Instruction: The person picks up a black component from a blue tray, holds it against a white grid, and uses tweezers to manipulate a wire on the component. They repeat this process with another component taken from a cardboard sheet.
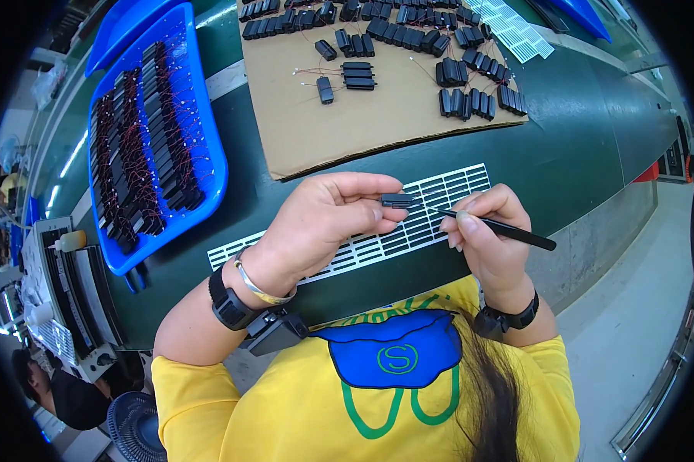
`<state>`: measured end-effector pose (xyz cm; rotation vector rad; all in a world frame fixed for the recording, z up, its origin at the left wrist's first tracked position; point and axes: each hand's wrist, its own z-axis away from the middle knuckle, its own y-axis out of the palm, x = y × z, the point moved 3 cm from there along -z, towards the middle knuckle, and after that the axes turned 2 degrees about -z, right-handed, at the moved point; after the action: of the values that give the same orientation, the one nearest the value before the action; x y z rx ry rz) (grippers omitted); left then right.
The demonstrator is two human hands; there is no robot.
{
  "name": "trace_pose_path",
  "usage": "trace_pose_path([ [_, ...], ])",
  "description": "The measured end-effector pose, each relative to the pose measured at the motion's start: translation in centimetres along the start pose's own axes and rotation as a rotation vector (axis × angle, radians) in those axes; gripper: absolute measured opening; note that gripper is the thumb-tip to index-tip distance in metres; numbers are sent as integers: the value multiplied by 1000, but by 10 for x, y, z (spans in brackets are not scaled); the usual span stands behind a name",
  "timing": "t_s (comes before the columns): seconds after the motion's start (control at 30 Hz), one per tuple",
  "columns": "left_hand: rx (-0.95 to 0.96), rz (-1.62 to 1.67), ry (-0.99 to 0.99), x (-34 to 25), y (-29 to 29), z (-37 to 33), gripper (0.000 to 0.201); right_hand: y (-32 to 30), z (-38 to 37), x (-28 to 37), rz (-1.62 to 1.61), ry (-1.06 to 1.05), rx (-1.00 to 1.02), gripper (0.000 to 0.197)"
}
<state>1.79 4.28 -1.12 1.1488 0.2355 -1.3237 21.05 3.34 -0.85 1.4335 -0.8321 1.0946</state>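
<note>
Between the thumb and fingers of my left hand (316, 212) is a small black rectangular module (395, 201), held above a white slotted strip (409, 239). My right hand (495, 231) grips a slim black pen-shaped tool (520, 234). The tool's thin tip points left and meets or nearly meets the module's right end; contact is too fine to make out. Both hands are over the dark green bench (578, 115), close to its front edge. The slotted strip lies slantwise beneath them, partly covered by my left hand and wrist.
A cardboard sheet (301, 138) beyond my hands carries rows of black modules (409, 35) with thin wires. At left, a blue tray (217, 165) holds many more wired ones. Another white slotted sheet (520, 31) lies far right. A machine (73, 285) and a fan (135, 427) stand left.
</note>
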Motion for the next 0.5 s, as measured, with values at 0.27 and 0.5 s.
trace_pose_path([
  [0.27, -5, -47, -5, 0, 1, 1, 31, 2, -2, -4, 74, -29, 68, 10],
  [0.5, -19, -64, 3, 2, -1, 0, 28, 3, -1, -5, 83, -14, 57, 11],
])
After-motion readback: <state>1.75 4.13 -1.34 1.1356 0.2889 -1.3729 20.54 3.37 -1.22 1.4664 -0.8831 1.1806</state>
